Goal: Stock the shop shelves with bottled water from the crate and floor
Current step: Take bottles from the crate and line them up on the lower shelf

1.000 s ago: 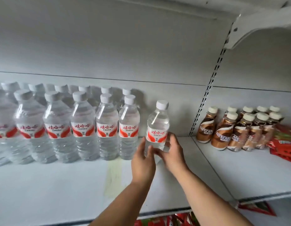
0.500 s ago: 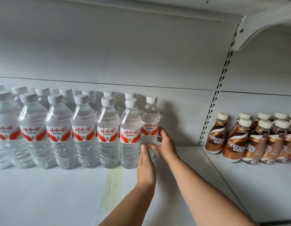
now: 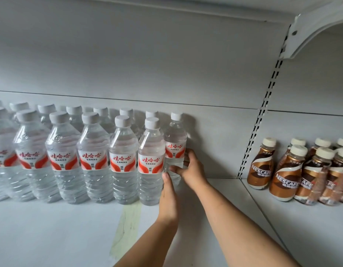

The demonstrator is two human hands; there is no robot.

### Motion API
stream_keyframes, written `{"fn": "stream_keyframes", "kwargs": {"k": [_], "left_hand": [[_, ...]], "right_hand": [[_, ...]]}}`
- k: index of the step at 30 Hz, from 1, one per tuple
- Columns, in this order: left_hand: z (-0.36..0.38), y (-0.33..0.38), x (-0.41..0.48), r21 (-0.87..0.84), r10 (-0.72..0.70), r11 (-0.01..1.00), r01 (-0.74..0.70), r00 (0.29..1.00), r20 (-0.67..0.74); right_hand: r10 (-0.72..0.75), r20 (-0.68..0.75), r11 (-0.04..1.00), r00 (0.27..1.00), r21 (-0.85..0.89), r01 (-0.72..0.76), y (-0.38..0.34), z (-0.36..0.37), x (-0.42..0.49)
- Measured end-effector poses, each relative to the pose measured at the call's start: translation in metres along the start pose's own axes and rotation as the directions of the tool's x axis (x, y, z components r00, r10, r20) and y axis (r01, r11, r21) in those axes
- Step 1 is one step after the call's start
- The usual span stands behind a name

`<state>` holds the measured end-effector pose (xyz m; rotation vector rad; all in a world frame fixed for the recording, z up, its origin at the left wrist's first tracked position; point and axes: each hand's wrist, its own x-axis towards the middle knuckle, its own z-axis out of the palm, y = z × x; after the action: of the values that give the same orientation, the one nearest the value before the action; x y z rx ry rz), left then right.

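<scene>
Several clear water bottles with white caps and red-and-white labels stand in rows on the white shelf (image 3: 51,234). The rightmost bottle (image 3: 175,139) stands upright in the back row, close to the back panel. My right hand (image 3: 191,168) grips its lower half from the right, thumb across the front. My left hand (image 3: 167,197) lies with straight fingers against that bottle's lower left side, beside the front-row bottle (image 3: 151,157). The held bottle's base is hidden behind my hands.
Several brown Nescafe coffee bottles (image 3: 286,174) stand on the adjoining shelf section to the right, past the slotted upright (image 3: 263,120). A shelf bracket (image 3: 311,26) juts out at top right. A yellowish stain (image 3: 126,226) marks the shelf in front of the bottles.
The bottle went from the shelf's open right part back and left into the back row. Both hands followed it inward, and the view moved closer to the shelf.
</scene>
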<state>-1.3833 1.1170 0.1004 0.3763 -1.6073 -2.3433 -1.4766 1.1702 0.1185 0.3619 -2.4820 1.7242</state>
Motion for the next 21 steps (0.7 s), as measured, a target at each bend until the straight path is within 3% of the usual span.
{"fn": "stream_keyframes", "kwargs": {"k": [9, 15, 21], "left_hand": [[0.002, 0.013, -0.012, 0.112, -0.065, 0.992, 0.064, 0.998, 0.002], [0.011, 0.075, -0.051, 0.267, -0.190, 0.947, 0.179, 0.982, 0.014], [0.030, 0.169, -0.129, 0.451, -0.297, 0.863, 0.229, 0.951, 0.086]], "right_hand": [[0.116, 0.035, 0.993, 0.993, -0.032, -0.115, -0.004, -0.012, -0.005], [0.303, -0.054, 0.951, 0.952, -0.056, -0.306, -0.050, -0.077, -0.053], [0.461, -0.219, 0.887, 0.860, 0.112, -0.447, -0.140, -0.151, -0.153]]}}
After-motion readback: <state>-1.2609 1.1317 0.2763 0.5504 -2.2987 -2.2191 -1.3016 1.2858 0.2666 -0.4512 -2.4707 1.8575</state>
